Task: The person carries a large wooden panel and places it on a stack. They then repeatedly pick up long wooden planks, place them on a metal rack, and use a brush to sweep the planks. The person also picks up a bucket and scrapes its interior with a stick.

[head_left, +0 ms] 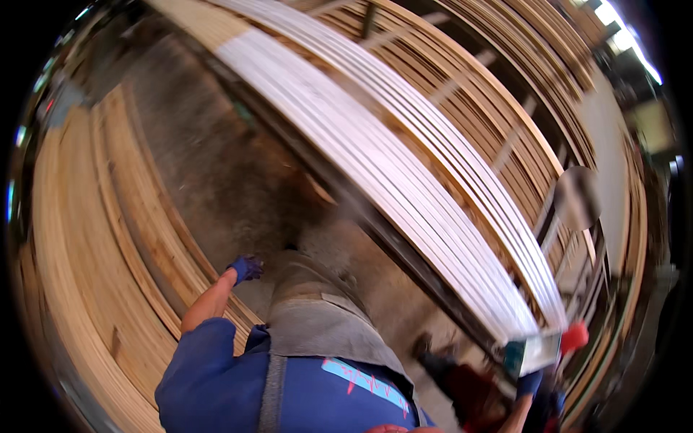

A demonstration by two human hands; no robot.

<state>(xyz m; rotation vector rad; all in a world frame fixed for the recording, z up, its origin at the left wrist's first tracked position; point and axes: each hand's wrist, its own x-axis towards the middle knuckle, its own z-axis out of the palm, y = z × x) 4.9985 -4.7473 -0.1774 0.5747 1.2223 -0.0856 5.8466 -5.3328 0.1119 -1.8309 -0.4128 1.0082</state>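
My left hand (247,268), in a dark blue glove, hangs beside my grey apron with its fingers loosely apart and nothing visible in it. It is nearest to a stack of bare wooden planks (137,216) on my left. I cannot make out my right hand. Ahead and to the right lies a long row of white-coated boards (361,159), with a second white row (447,137) beyond. At their near right end, a blue-gloved hand (529,382), apparently a co-worker's, is at a pale tray-like container (540,353). A blurred red object (575,337) is beside it.
A dark rail (404,249) runs along the near side of the white boards. Brown timber (404,61) fills racks behind them. The concrete floor (195,137) lies between the planks and the rail. At the lower right, a person's dark red clothing (476,390) and shoe (423,345) show.
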